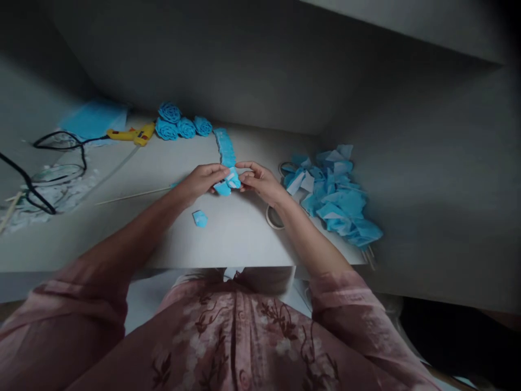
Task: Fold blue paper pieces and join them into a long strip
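Sleeves: pink cloth with a dark floral print, nearest the lens, pushed up both forearms.
Table (122, 228): pale, flat, matte top against a grey wall.
Petal heap (337, 195): loose blue and white cut pieces, soft and crumpled, right of the hands.
Blue strip (226, 147): a long band of folded pieces running back from the hands.
Roses (179, 126): four rolled blue blooms at the wall.
Glue gun (136, 134): yellow plastic, black cord; no writing legible.
Left hand (201, 179): fingers pinched shut on the strip's near end.
Right hand (262, 182): fingertips closed on the same end.
Scrap (199, 218): small blue piece lying alone, near the left wrist.
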Demonstrator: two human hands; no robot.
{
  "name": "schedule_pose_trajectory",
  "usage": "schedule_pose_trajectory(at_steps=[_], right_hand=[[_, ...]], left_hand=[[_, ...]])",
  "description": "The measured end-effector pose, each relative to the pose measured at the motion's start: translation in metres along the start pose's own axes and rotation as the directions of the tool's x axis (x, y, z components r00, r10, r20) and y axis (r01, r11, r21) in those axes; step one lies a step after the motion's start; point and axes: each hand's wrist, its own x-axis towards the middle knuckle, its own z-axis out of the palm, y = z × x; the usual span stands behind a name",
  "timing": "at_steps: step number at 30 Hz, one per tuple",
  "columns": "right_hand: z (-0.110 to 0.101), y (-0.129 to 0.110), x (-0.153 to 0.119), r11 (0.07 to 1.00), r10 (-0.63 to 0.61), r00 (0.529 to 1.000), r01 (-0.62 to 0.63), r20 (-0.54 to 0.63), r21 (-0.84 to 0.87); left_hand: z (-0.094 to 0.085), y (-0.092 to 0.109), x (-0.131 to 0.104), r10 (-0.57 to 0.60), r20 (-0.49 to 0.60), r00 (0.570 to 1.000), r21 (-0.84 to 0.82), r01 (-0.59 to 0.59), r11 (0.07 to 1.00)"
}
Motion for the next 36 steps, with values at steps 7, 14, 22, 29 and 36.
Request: schedule_pose_trajectory(at_steps=[7, 14, 22, 29, 36], right_hand=[[0.007, 0.015, 0.002, 0.998, 0.036, 0.997, -0.033, -0.070, 0.047], [0.017, 0.028, -0.007, 0.999, 0.043, 0.993, -0.040, -0.112, 0.029], [0.021, 0.032, -0.011, 0.997, -0.069, 0.968, 0.055, -0.242, -0.063], [0.014, 0.029, -0.011, 0.995, -0.087, 0.932, 0.066, -0.351, -0.072], [0.017, 0.030, -0.009, 0.997, -0.075, 0.919, 0.077, -0.387, -0.010]], left_hand=[[0.002, -0.012, -0.003, -0.070, -0.115, 0.991, -0.154, 0.052, 0.987], [0.004, -0.013, -0.009, -0.095, -0.108, 0.990, -0.143, 0.079, 0.986], [0.001, -0.022, -0.008, -0.005, -0.013, 1.000, -0.158, 0.003, 0.987], [-0.005, -0.031, -0.004, 0.043, -0.020, 0.999, -0.073, -0.045, 0.996], [-0.003, -0.029, -0.008, 0.033, 0.108, 0.994, 0.267, -0.061, 0.962]])
